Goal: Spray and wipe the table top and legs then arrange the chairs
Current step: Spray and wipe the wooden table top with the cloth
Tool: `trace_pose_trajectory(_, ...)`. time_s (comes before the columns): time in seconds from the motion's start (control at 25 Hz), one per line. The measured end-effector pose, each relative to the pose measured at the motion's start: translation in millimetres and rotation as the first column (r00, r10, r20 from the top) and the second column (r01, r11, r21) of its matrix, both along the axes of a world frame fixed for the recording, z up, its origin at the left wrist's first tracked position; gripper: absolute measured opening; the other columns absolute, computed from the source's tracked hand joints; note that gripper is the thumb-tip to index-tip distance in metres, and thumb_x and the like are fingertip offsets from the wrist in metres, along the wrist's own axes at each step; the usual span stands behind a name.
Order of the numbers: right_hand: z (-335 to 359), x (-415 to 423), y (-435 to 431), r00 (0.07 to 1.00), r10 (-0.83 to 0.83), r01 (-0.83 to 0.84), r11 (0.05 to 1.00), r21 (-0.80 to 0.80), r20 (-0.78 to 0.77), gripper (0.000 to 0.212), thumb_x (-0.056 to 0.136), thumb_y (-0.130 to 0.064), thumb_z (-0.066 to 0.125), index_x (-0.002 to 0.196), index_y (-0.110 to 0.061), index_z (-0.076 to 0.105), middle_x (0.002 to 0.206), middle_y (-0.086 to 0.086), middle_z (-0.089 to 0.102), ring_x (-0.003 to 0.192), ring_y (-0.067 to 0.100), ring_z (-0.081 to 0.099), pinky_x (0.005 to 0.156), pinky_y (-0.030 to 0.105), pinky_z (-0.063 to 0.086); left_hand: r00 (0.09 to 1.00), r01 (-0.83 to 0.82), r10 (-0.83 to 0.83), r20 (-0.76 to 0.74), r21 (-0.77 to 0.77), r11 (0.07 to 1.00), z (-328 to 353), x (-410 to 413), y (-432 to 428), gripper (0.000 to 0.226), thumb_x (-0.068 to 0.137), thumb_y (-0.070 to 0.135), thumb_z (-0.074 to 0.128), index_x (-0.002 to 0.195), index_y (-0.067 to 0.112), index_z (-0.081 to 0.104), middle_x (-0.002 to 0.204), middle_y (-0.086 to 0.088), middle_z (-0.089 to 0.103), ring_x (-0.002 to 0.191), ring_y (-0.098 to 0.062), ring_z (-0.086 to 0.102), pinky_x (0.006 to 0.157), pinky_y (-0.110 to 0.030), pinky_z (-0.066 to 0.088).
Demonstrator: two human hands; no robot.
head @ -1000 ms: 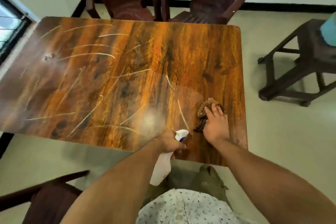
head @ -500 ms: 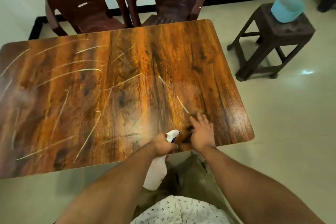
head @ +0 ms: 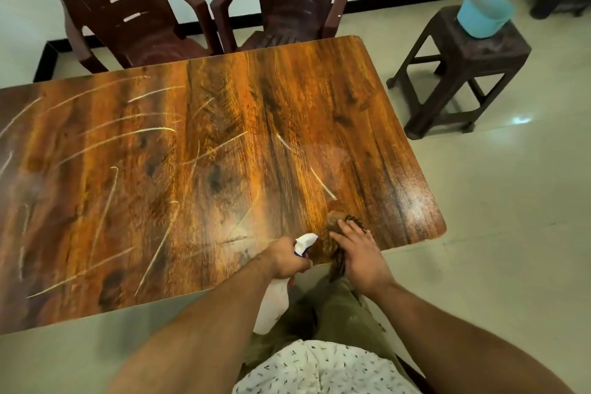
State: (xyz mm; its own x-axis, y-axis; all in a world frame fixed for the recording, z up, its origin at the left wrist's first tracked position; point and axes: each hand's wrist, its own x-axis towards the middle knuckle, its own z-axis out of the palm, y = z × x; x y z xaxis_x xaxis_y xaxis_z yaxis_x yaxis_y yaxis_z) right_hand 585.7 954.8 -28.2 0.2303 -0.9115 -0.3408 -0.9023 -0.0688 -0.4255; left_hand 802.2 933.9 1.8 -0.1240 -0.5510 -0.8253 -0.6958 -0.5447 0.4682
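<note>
Wood-grain laminate, glossy and orange-brown, covers the rectangular worktop (head: 224, 153), which a person is cleaning from its near edge. At about five o'clock on the surface, the right hand (head: 361, 256) lies with fingers spread flat on a brown, nubbly cloth (head: 332, 249), pressing it down. Part of the cloth hangs off the edge beside the palm.

At the cloth's nine o'clock, the left hand (head: 286, 257) is wrapped round the neck of a white plastic spray bottle (head: 271, 307). The nozzle points in over the rim and the body hangs below it, apparently held ready so that spraying and wiping can alternate without anything being set down. The two hands are close but apart.

Pale curved streaks (head: 128, 134) run from nine o'clock towards the centre, which suggests most of the top is yet to be wiped. A hazy patch shows at the cloth's twelve o'clock. The table legs are out of view.

Two dark brown moulded plastic chairs (head: 134, 9) with slotted backs stand side by side at the far edge, at twelve o'clock. At two o'clock, on the floor, a square dark stool (head: 463, 51) carries a round light-blue tub (head: 484, 14).
</note>
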Motion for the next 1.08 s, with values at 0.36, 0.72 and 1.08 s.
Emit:
trace_pose_trajectory(0.36,1.7,12.6,-12.5,0.999,-0.029,0.028,1.0,-0.014,-0.039,0.068,0.094,-0.012,0.045,0.157,-0.031,0.027,0.168,-0.004,0.008,0.153,0.016,-0.006,0.124,0.042,-0.005,0.983,-0.186,0.183,-0.031,-0.179,0.966,35.7,-15.3,-65.5,0.016,0.097,0.026,0.065,0.099,0.01,0.061,0.067,-0.007,0.066,0.045,-0.014,0.062,0.053,-0.024,0.052)
trace_pose_trajectory(0.72,-2.2,-0.7,-177.6,0.861,-0.502,0.504,0.864,0.006,-0.082,0.067,0.096,-0.018,0.049,0.158,-0.024,0.024,0.168,0.002,0.006,0.154,0.023,0.0,0.125,0.044,0.0,0.965,-0.226,0.242,0.099,-0.149,0.963,24.6,-14.3,-144.5,0.037,0.098,0.038,0.066,0.121,0.009,0.058,0.101,-0.012,0.071,0.065,-0.019,0.066,0.054,-0.025,0.05)
trace_pose_trajectory(1.08,-2.1,1.9,-201.1,0.956,-0.263,0.269,0.963,0.027,-0.128,0.065,0.098,-0.03,0.04,0.159,-0.024,0.019,0.168,0.003,0.006,0.154,0.024,0.0,0.125,0.046,0.003,0.96,-0.251,0.264,0.093,-0.132,0.959,21.7,3.9,-178.3,0.029,0.098,0.031,0.066,0.116,0.008,0.064,0.098,-0.01,0.075,0.044,-0.011,0.063,0.053,-0.025,0.054)
